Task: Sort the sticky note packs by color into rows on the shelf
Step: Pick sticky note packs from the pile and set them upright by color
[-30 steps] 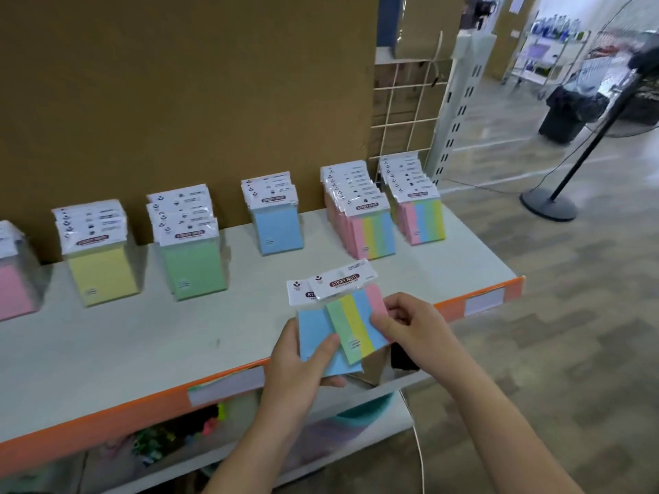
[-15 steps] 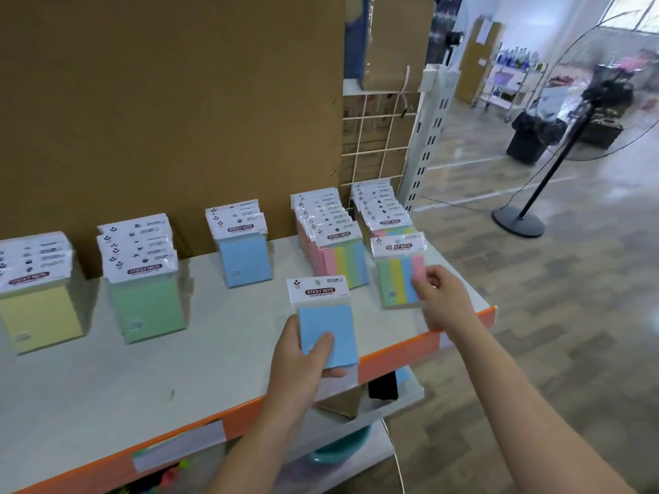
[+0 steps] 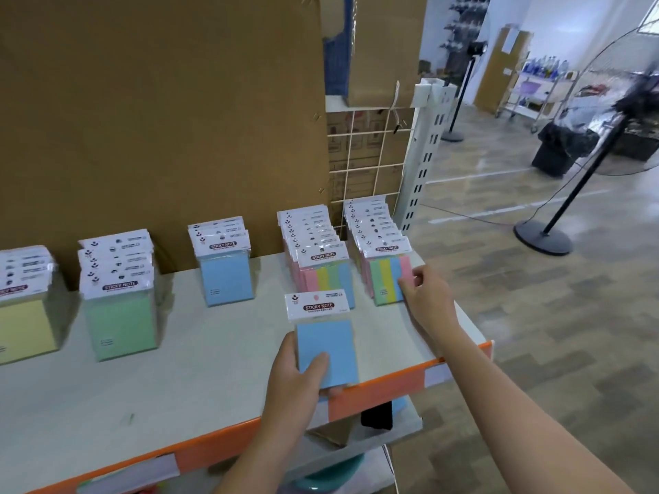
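The yellow row (image 3: 21,315) at the far left is cut off by the frame's edge. In every row the packs behind the front one show little more than their white header cards. The small print under "STICKY NOTE" is too blurred to read. Most of the left hand's (image 3: 297,372) fingers are hidden behind the blue pack (image 3: 326,351). What lies on the lower shelf (image 3: 406,426) is hard to make out.

The blue pack is held over the front part of the shelf (image 3: 214,358), just behind its orange edge (image 3: 385,390). It faces the camera with its header card on top, and its long axis runs from the person toward the brown back board (image 3: 160,119), tipped slightly left. The striped pack (image 3: 387,279) stands at the front of the rightmost striped row (image 3: 372,226), near the shelf's right end. It leans back on the packs behind it, header up and colour bands running vertically.

The left hand comes up from below and grips the blue pack's lower left corner, with the thumb laid across the front face and a fingertip showing under the bottom edge. The right hand (image 3: 426,294) reaches forward on an outstretched arm, and its curled fingers pinch the striped pack's lower right edge.

A green row (image 3: 119,315), a blue row (image 3: 224,276) and a second striped row (image 3: 321,269) stand along the back.
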Motion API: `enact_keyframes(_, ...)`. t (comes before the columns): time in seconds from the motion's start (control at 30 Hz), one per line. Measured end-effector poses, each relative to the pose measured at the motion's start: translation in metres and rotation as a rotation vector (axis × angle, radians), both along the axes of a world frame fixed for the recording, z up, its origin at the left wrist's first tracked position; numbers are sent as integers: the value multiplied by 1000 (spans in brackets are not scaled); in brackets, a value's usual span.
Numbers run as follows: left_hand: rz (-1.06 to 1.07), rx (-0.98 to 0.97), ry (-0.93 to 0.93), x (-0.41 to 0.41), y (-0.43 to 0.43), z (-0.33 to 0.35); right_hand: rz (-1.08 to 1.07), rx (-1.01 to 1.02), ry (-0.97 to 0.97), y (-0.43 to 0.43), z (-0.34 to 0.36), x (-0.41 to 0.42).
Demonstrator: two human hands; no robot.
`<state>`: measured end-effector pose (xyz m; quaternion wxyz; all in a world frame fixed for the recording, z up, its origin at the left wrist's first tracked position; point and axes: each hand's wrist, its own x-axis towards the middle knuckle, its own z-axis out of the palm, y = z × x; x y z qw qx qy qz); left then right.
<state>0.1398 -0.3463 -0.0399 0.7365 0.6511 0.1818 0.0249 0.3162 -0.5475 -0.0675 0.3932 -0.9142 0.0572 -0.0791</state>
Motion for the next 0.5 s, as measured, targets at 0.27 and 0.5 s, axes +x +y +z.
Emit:
enact_keyframes(0.27, 161, -69, -24, 3, -2, 0, 150, 217, 1, 14, 22, -57)
enact_keyframes(0.5, 264, 24, -71, -8, 30, 0, 749, 269, 242, 92, 42, -92)
